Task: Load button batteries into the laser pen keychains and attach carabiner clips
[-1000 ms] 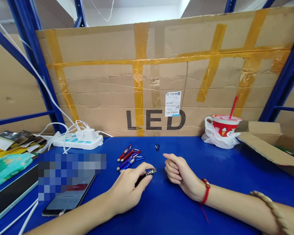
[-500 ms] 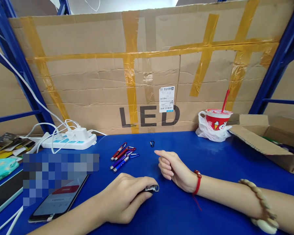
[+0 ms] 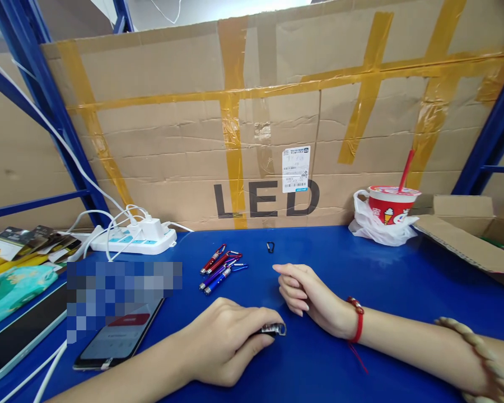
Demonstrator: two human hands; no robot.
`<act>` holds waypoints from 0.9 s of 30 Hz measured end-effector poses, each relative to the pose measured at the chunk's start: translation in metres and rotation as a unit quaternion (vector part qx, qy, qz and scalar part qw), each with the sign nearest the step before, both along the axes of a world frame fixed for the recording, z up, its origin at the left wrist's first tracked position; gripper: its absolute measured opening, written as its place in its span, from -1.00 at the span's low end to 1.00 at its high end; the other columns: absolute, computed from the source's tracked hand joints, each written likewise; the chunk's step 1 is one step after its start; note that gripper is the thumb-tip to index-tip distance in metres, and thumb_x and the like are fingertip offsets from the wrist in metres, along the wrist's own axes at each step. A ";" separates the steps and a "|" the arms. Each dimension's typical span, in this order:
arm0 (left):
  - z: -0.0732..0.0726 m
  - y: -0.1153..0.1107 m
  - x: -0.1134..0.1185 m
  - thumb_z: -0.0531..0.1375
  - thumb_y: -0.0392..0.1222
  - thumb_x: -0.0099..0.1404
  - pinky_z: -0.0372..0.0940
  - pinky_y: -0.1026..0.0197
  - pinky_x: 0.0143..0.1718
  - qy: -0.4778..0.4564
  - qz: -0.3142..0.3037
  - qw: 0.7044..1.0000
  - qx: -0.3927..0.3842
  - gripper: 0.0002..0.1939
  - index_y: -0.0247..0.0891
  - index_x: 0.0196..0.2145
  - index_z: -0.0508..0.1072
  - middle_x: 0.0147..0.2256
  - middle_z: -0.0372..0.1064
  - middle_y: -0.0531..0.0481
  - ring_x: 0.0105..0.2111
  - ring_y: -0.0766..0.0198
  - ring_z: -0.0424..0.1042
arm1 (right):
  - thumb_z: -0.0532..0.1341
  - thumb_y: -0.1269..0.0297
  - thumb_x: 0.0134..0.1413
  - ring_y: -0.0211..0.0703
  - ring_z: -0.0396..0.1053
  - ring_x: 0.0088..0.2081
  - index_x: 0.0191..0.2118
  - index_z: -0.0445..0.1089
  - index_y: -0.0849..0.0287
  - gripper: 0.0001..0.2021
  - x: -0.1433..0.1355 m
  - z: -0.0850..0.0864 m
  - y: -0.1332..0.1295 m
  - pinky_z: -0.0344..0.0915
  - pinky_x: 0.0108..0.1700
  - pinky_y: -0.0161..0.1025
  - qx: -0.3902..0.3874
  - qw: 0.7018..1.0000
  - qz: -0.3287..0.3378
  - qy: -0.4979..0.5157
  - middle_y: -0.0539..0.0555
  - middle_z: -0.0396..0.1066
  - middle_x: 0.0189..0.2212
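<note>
Low in the centre, my left hand is closed round a small black and silver item; its metal loop sticks out past the fingertips and the rest is hidden in the palm. My right hand hovers to the right with curled fingers pressed together, and no object shows in it. Beyond the hands, a small black carabiner lies on the blue table. Left of it lie several small metal torches with clips, among them a red one and a blue one.
At the left are a phone, a larger dark device, a white power strip with cables and a teal packet. A red cup in a plastic bag and an open carton stand at the right.
The whole view has shifted, so the table's items appear further right. My left hand still holds the black and silver item, and my right hand has come slightly nearer to me.
</note>
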State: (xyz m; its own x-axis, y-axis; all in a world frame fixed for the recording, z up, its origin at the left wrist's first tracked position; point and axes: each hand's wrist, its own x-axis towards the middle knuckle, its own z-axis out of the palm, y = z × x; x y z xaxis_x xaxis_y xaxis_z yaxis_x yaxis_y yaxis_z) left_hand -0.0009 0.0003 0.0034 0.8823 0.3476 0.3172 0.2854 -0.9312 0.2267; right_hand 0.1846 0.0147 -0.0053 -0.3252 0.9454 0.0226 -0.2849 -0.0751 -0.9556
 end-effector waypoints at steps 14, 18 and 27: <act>0.001 -0.002 0.000 -0.07 -0.27 0.33 0.23 0.36 -0.43 0.007 0.035 0.999 0.023 -0.81 -0.24 -0.12 0.22 -0.33 0.44 0.05 -0.43 0.30 0.44 | 0.19 0.13 -0.07 -0.48 -0.17 -0.76 -0.61 0.03 0.16 -0.66 -0.001 -0.003 -0.001 -0.09 -0.71 -0.46 0.010 1.000 0.002 0.021 -0.21 -0.06 -0.77; 0.001 -0.002 0.000 -0.05 -0.28 0.32 0.23 0.35 -0.42 0.008 0.031 0.999 0.027 -0.80 -0.25 -0.11 0.23 -0.31 0.44 0.04 -0.42 0.28 0.44 | 0.19 0.13 -0.06 -0.47 -0.19 -0.75 -0.55 0.07 0.15 -0.70 0.000 -0.005 0.000 -0.12 -0.71 -0.46 0.019 1.000 0.011 0.021 -0.22 -0.07 -0.76; -0.002 -0.001 -0.001 -0.04 -0.27 0.33 0.21 0.36 -0.39 -0.031 0.073 0.995 -0.052 -0.79 -0.20 -0.09 0.24 -0.31 0.43 0.04 -0.42 0.30 0.43 | 0.21 0.15 -0.06 -0.48 -0.23 -0.75 -0.44 0.12 0.14 -0.75 0.000 -0.004 0.000 -0.15 -0.71 -0.46 0.030 0.999 0.024 -0.007 -0.26 -0.12 -0.77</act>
